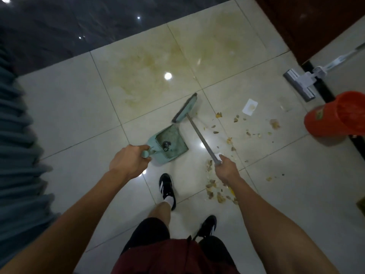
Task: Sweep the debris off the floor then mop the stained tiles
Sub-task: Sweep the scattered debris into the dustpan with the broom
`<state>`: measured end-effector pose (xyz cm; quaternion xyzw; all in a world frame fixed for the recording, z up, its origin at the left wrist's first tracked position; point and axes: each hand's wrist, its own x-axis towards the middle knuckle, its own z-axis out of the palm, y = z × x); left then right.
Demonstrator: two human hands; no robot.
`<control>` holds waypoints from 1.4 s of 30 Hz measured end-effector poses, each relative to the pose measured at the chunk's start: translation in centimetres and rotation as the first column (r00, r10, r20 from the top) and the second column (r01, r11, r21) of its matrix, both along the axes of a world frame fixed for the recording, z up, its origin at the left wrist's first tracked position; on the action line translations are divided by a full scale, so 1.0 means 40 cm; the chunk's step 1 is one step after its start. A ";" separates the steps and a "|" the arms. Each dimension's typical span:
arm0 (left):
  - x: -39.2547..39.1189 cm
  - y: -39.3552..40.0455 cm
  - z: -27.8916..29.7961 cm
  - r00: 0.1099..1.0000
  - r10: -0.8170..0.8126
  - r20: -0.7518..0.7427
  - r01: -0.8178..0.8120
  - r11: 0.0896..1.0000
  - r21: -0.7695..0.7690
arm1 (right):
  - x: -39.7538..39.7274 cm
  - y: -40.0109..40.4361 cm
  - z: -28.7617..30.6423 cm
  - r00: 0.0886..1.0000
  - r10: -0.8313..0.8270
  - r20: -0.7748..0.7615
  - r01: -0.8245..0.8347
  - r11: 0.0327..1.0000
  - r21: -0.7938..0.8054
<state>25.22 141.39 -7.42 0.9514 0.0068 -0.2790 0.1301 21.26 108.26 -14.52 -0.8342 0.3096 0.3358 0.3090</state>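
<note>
Left hand (126,162) fingers gripping dustpan (169,142) handle, right hand (226,168) fingers gripping broom (185,107) handle, debris (215,191) at 5 o'clock of dustpan, stained tiles (150,76) at 12, mop (299,84) at 2

Dustpan (169,144) left of broom (185,107); debris (215,189) right; bucket (333,115) far right

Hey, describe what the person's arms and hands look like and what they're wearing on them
Both forearms are bare, with no sleeves reaching the part in view. The left hand and right hand wear no gloves, and no rings, watch or wristbands are visible. No markings show on either arm.
</note>
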 end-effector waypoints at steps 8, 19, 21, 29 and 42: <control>0.178 0.065 -0.038 0.992 -0.124 -0.023 0.125 0.992 0.005 | 0.189 0.109 -0.029 0.988 0.149 -0.045 -0.151 0.988 -0.037; 0.193 -0.020 -0.022 0.978 -0.207 -0.020 0.207 0.978 0.036 | 0.019 0.012 -0.001 0.986 -0.013 -0.165 0.000 0.997 -0.076; 0.176 -0.045 -0.016 0.972 -0.235 -0.013 0.235 0.971 0.043 | -0.031 -0.006 0.003 0.984 -0.029 -0.177 0.012 0.995 -0.095; 0.089 -0.174 0.005 0.911 -0.412 0.015 0.408 0.907 0.107 | -0.281 -0.080 0.028 0.966 -0.146 -0.212 0.116 0.982 -0.148; 0.002 -0.318 0.100 0.858 -0.512 0.044 0.504 0.855 0.120 | -0.522 -0.114 0.082 0.938 -0.331 -0.104 0.306 0.930 -0.206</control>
